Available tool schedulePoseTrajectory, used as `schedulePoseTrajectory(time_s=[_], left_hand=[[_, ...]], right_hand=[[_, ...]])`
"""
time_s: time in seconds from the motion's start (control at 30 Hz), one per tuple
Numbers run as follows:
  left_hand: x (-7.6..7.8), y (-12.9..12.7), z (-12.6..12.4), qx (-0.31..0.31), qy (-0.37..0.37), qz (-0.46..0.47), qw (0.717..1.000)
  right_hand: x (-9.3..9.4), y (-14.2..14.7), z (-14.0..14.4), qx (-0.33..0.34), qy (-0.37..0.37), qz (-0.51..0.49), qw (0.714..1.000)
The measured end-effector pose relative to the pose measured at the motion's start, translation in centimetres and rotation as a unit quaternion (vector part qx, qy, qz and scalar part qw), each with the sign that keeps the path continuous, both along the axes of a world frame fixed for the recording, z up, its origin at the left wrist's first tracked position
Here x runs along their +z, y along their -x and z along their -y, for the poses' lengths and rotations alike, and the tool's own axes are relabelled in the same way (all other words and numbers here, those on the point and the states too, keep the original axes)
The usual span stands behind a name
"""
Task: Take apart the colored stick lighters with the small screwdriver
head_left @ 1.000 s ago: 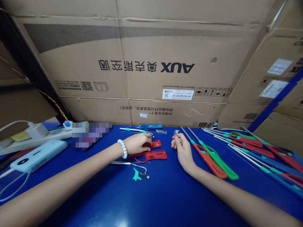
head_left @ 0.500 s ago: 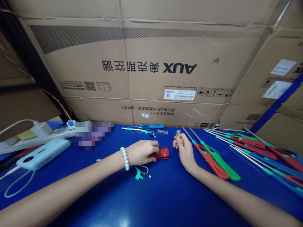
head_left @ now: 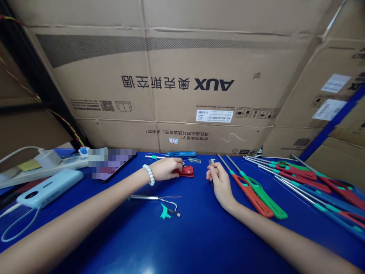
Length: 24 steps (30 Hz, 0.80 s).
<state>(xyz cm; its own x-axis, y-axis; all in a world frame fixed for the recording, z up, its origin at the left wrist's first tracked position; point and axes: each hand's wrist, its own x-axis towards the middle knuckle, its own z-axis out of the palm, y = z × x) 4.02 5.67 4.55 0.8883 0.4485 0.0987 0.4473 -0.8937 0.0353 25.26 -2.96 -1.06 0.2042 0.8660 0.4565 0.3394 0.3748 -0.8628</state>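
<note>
My left hand, with a beaded bracelet on the wrist, is closed on the left end of a red lighter casing near the table's back. Its fingertips are partly hidden. To the right, my right hand pinches a small clear plastic lighter tank upright between thumb and fingers. Nearer to me lies a metal lighter tube with a thin wire. Beside it are a teal trigger and a small black igniter on a white lead. Behind my left hand lies a blue casing with another clear tank.
An orange lighter and a green lighter lie right of my right hand. Several more lighters are piled farther right. A phone, power bank and power strip occupy the left. A cardboard wall stands behind.
My left hand has moved back and slightly left with the red casing, uncovering the metal tube. My right hand still holds the clear tank, in nearly the same place.
</note>
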Motion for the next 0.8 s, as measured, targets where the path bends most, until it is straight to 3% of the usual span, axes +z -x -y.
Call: schedulePoseTrajectory(time_s=[0.2, 0.43, 0.63, 0.8], left_hand=[[-0.7, -0.8, -2.9, 0.019, -0.026, 0.014, 0.999], [-0.7, -1.5, -3.3, 0.019, -0.040, 0.038, 0.998], [0.4, 0.5, -1.4, 0.015, -0.026, 0.070, 0.997], [1.7, 4.0, 2.3, -0.012, 0.032, 0.049, 0.998]], right_hand=[[0.1, -0.1, 0.0, -0.009, -0.002, 0.047, 0.999], [0.0, 0.1, 0.2, 0.025, 0.000, 0.201, 0.979], [0.5, 0.6, 1.0, 0.029, -0.019, 0.385, 0.922], [0.8, 0.9, 1.4, 0.040, -0.039, 0.418, 0.907]])
